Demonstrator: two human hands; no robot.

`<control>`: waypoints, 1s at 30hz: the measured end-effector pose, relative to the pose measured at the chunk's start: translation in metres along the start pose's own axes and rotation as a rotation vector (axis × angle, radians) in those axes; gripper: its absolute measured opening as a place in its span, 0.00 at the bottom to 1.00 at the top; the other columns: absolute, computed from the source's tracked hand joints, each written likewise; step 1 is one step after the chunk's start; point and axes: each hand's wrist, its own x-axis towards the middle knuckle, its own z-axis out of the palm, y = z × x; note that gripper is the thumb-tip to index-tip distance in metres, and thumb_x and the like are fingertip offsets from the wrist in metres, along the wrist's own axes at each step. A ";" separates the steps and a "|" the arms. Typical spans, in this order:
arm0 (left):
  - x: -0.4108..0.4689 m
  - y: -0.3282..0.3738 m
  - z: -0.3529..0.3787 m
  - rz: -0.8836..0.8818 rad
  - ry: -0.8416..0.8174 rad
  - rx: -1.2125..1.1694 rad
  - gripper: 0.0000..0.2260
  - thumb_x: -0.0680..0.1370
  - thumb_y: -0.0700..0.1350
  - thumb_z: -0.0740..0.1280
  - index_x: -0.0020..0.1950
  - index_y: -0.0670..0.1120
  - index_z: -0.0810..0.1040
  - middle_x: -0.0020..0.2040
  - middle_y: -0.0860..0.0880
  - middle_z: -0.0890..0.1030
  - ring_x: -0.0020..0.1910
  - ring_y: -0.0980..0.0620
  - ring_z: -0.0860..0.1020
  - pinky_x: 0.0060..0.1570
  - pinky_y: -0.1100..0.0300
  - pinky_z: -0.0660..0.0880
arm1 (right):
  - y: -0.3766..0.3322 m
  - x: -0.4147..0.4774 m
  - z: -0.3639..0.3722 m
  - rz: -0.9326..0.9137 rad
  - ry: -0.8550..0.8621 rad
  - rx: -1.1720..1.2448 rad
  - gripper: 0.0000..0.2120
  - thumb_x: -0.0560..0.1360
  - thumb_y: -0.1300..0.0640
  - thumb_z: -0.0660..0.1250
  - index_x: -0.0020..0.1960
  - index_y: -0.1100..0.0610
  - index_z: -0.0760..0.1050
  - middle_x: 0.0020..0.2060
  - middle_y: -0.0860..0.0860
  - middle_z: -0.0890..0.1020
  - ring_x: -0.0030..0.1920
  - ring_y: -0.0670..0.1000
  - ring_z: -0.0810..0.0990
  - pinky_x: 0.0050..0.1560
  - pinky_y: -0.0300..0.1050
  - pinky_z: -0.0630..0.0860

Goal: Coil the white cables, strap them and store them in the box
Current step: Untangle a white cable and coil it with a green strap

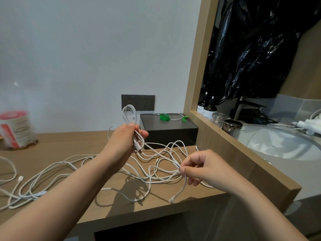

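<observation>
Now the left hand [124,137] grips a small coil [129,113] that loops up above its fingers, while the right hand [201,168] pinches a loose strand [176,164] at its fingertips. That strand seems to slant up-left from the right fingertips toward the left fingers, above the tangle, and the box [169,132] sits just behind the left fingers, nearer that hand.

**Matt Wood, Gloss Plastic at Cable Desk**

A matt, smooth wood-grain finish is seen on the table [69,141]. The white cables [83,156] are sheathed in dull white plastic. The box [170,131] is finished in dark matt plastic; shiny green plastic is shown on the strap [164,117]. Crinkled glossy black plastic is seen in the bag [251,49], brushed metal on the faucet [243,106].
</observation>
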 end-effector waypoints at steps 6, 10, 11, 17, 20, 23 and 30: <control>-0.005 0.000 0.004 -0.009 -0.093 -0.035 0.13 0.85 0.45 0.51 0.44 0.43 0.68 0.30 0.47 0.69 0.24 0.53 0.70 0.28 0.59 0.78 | -0.003 -0.003 -0.003 0.009 -0.008 0.022 0.04 0.75 0.61 0.71 0.43 0.57 0.84 0.32 0.51 0.84 0.34 0.47 0.83 0.38 0.39 0.81; -0.006 -0.005 0.004 0.054 -0.141 0.145 0.14 0.85 0.47 0.50 0.44 0.43 0.67 0.31 0.48 0.69 0.25 0.54 0.69 0.24 0.63 0.70 | -0.007 -0.004 -0.004 0.025 -0.052 -0.023 0.05 0.76 0.59 0.70 0.44 0.57 0.84 0.32 0.51 0.83 0.31 0.47 0.82 0.34 0.38 0.79; -0.006 -0.005 0.003 0.053 -0.150 0.163 0.14 0.85 0.47 0.50 0.44 0.43 0.68 0.31 0.48 0.69 0.25 0.54 0.69 0.24 0.63 0.68 | -0.007 -0.004 -0.004 0.032 -0.071 -0.038 0.06 0.77 0.58 0.69 0.43 0.57 0.84 0.31 0.50 0.82 0.30 0.47 0.81 0.32 0.38 0.78; -0.006 -0.006 -0.001 0.045 -0.175 0.246 0.14 0.84 0.48 0.51 0.44 0.44 0.69 0.31 0.48 0.72 0.26 0.52 0.70 0.25 0.61 0.68 | -0.014 -0.004 -0.008 0.002 -0.021 0.045 0.06 0.77 0.60 0.68 0.45 0.61 0.82 0.32 0.52 0.82 0.33 0.50 0.84 0.36 0.40 0.81; -0.010 -0.010 -0.003 0.025 -0.217 0.282 0.13 0.84 0.47 0.51 0.45 0.43 0.69 0.32 0.47 0.72 0.27 0.52 0.70 0.27 0.60 0.69 | -0.017 -0.006 -0.012 -0.029 0.031 0.106 0.05 0.77 0.63 0.68 0.48 0.60 0.83 0.35 0.55 0.84 0.34 0.50 0.84 0.37 0.40 0.81; -0.016 -0.015 -0.002 -0.016 -0.279 0.278 0.12 0.84 0.46 0.51 0.46 0.42 0.68 0.32 0.47 0.72 0.27 0.52 0.70 0.27 0.60 0.69 | -0.021 -0.009 -0.013 -0.059 0.077 0.195 0.07 0.76 0.65 0.68 0.52 0.58 0.83 0.34 0.55 0.84 0.33 0.49 0.83 0.37 0.40 0.80; -0.022 -0.025 0.003 -0.039 -0.362 0.366 0.12 0.84 0.48 0.52 0.48 0.42 0.69 0.35 0.45 0.74 0.30 0.49 0.70 0.31 0.58 0.70 | -0.029 -0.004 -0.013 -0.117 0.058 0.256 0.12 0.77 0.65 0.67 0.57 0.55 0.81 0.34 0.51 0.83 0.34 0.48 0.83 0.37 0.38 0.79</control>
